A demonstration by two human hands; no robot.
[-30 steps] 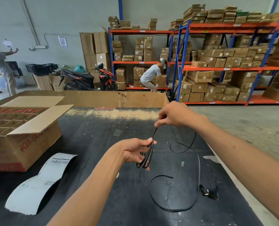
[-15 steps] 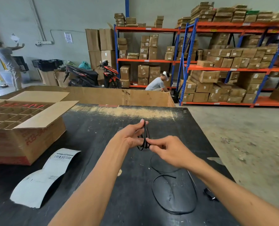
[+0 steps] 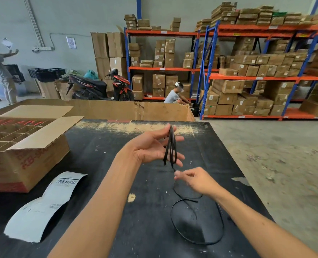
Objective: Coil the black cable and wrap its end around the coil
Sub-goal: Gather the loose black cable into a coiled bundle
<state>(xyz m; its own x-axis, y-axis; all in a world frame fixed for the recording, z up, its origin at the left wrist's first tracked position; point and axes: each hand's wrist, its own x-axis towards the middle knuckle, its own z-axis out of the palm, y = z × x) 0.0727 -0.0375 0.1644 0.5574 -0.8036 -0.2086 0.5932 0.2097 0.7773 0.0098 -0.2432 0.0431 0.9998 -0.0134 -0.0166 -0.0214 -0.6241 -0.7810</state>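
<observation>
- My left hand [image 3: 150, 148] sits at centre frame, palm turned up-right, fingers [image 3: 174, 155] spread; several turns of the black cable [image 3: 171, 146] are looped over them, the coil hanging upright.
- My right hand [image 3: 195, 180] is just below the coil, blurred; thumb and forefinger are pinched on the strand leaving the coil's lower end.
- The rest of the cable lies slack on the black surface [image 3: 98, 146] in the lower right of the frame, in two loose loops under my right forearm.
- Left edge: an open cardboard box [image 3: 29, 153] with dividers.
- Lower left: a curled shipping label [image 3: 42, 205], near the box, apart from the cable.
</observation>
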